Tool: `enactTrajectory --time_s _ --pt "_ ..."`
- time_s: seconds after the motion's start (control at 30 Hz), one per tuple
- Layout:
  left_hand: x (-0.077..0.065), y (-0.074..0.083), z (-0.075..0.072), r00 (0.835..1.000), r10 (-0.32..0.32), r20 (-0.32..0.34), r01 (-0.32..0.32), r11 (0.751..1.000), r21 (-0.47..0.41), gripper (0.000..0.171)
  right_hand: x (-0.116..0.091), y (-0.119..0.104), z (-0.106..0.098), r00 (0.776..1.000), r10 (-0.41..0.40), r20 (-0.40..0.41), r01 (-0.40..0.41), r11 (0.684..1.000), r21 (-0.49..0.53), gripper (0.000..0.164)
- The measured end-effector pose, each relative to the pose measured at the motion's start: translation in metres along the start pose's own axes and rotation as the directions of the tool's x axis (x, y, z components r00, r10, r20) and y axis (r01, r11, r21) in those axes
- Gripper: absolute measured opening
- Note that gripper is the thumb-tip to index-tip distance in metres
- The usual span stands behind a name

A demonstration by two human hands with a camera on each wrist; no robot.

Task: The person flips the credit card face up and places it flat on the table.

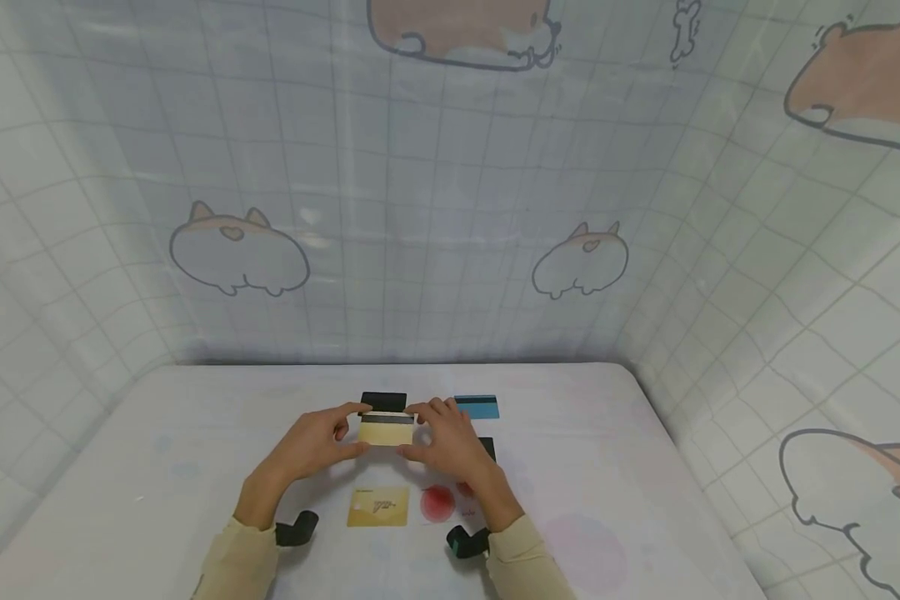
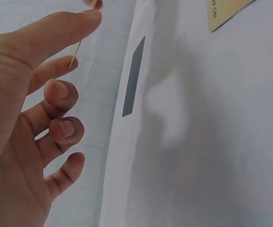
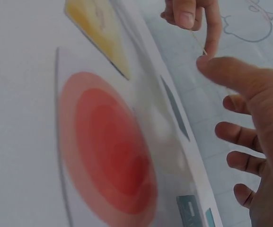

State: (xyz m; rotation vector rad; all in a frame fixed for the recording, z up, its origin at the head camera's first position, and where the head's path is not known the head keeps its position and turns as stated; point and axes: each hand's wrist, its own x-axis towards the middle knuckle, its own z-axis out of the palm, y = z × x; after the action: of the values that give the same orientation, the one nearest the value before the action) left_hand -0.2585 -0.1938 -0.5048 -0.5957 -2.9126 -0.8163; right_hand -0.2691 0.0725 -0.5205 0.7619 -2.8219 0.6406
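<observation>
A pale yellow bank card (image 1: 386,432) with a dark magnetic stripe is held up above the table, its striped side toward the head camera. My left hand (image 1: 311,446) pinches its left end between thumb and index finger. At the right end, my right hand (image 1: 450,442) grips it the same way. Both wrist views show the card only as a thin edge. Below it on the table lie a gold bank card (image 1: 377,507) and a white card with a red circle (image 1: 437,504), the latter partly hidden by my right arm.
Behind the held card lies a black card (image 1: 384,401). To its right is a blue card (image 1: 478,408) with a dark stripe. Another dark card (image 1: 489,448) shows partly behind my right hand. A patterned curtain (image 1: 420,325) stands along the table's (image 1: 195,417) far edge.
</observation>
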Motion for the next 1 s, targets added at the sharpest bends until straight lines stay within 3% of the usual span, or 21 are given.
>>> enactTrajectory --time_s 0.33,0.47,0.63,0.83,1.0 --pt "0.001 0.002 0.003 1.0 0.006 0.019 -0.006 1.0 -0.01 0.056 0.0 0.0 -0.007 0.995 -0.044 -0.09 0.05 0.996 0.07 0.061" --pt "0.002 0.005 0.005 0.999 0.006 0.041 -0.006 1.0 -0.018 0.055 0.001 0.0 -0.007 0.995 -0.051 -0.088 0.064 0.987 0.146 0.058" --pt "0.005 0.01 0.006 0.998 0.024 0.053 -0.023 0.999 -0.022 0.053 0.001 -0.001 -0.009 0.996 -0.064 -0.061 0.079 0.955 0.284 0.056" --pt "0.005 0.015 0.007 0.997 0.049 0.061 -0.047 0.998 -0.034 0.054 0.0 -0.004 -0.012 0.999 -0.045 0.006 0.038 0.906 0.422 0.058" --pt "0.006 0.016 0.01 0.994 0.07 0.078 -0.067 0.997 -0.04 0.055 -0.001 -0.005 -0.012 0.995 -0.099 0.033 0.068 0.858 0.509 0.057"
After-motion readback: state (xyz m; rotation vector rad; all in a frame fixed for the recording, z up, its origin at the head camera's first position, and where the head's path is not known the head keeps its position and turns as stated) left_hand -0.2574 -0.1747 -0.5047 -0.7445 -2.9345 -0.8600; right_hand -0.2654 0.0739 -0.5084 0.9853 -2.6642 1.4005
